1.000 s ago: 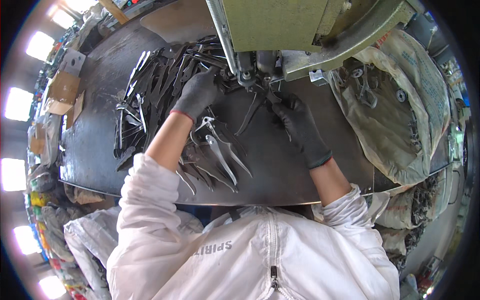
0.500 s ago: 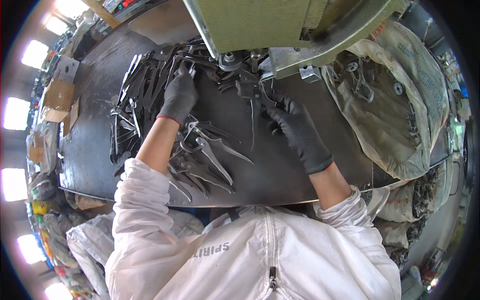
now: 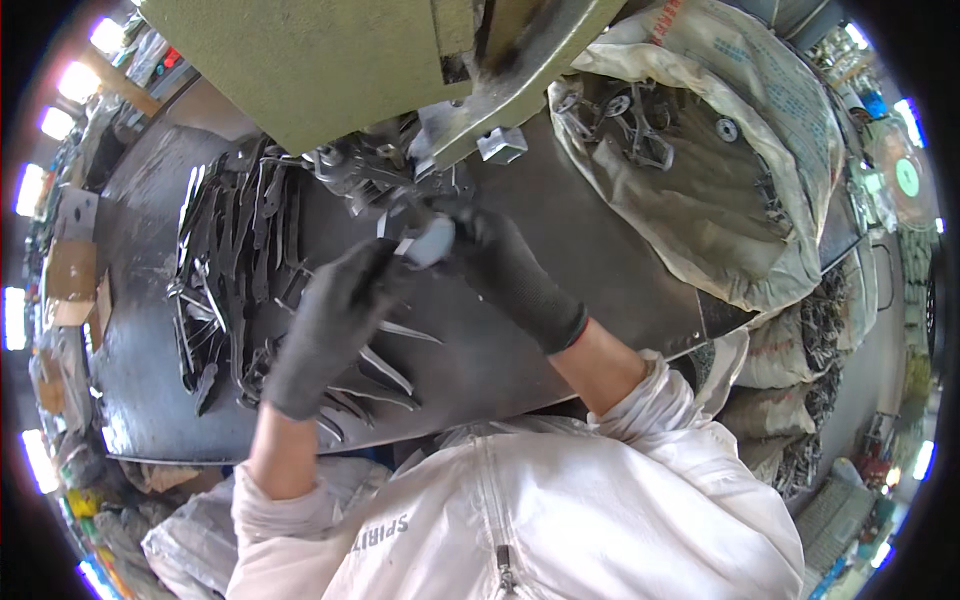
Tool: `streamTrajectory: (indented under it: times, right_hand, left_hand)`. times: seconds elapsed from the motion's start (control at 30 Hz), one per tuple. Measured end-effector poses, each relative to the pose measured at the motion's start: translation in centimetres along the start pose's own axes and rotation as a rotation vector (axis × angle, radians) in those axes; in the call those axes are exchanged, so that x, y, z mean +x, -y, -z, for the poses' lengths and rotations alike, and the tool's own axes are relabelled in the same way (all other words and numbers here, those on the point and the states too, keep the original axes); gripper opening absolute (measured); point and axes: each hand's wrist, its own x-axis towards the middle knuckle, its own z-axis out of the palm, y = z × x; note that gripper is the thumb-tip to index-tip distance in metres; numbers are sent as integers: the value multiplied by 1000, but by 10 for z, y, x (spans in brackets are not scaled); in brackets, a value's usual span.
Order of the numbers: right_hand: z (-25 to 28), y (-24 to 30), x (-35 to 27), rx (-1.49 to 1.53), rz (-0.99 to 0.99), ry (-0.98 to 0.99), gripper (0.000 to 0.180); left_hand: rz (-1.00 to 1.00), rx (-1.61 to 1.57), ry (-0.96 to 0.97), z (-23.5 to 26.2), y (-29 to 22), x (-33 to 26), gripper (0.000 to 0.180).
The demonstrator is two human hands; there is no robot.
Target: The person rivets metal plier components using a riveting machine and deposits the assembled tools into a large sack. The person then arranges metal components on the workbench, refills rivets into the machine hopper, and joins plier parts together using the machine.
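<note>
My left hand (image 3: pixel 335 320), in a dark grey glove and smeared by motion, has its fingers curled at a shiny flat metal piece (image 3: pixel 430 243). From the other side my right hand (image 3: pixel 510 265), gloved alike, closes its fingers on the same piece; glare and blur hide its exact kind. Both hands meet just in front of the metal fixture (image 3: pixel 440 180) under an olive-green press (image 3: pixel 330 70). Several pruning shears (image 3: pixel 385 372) lie beside and partly beneath my left forearm. Left of them spreads a heap of dark shear handles (image 3: pixel 240 220).
At the right a pale woven sack (image 3: pixel 690 265) lies open on the dark metal table (image 3: pixel 560 350), with metal parts (image 3: pixel 645 130) inside. More filled sacks (image 3: pixel 775 400) stand beyond the table's right edge. Cardboard boxes (image 3: pixel 72 265) sit along the left side.
My left hand has come from the handle heap toward me and the right hand. My right hand has left the curved handle at the fixture. The view has swung right.
</note>
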Motion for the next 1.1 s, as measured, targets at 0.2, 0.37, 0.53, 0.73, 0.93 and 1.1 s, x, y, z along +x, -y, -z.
streamTrajectory:
  times: [0.2,0.37,0.53,0.73,0.93,1.1]
  right_hand:
    - [178,114,73,-1598,640,-240,33]
    - [308,139,95,-2313,684,2,29]
    - [245,146,86,-1567,241,259,32]
    - [77,81,29,-593,162,95,28]
    - [17,42,20,89,-51,28,25]
    - [-5,40,18,-50,-47,-10,21]
  left_hand:
    - [300,-289,-94,-36,57,2,39]
    - [341,-213,-62,-34,63,26,39]
    - [224,-454,-74,-46,72,17,43]
    - [301,-535,-31,-19,69,18,41]
    - [200,-498,-52,-25,50,30,43]
    - [178,-538,-27,-22,49,32,41]
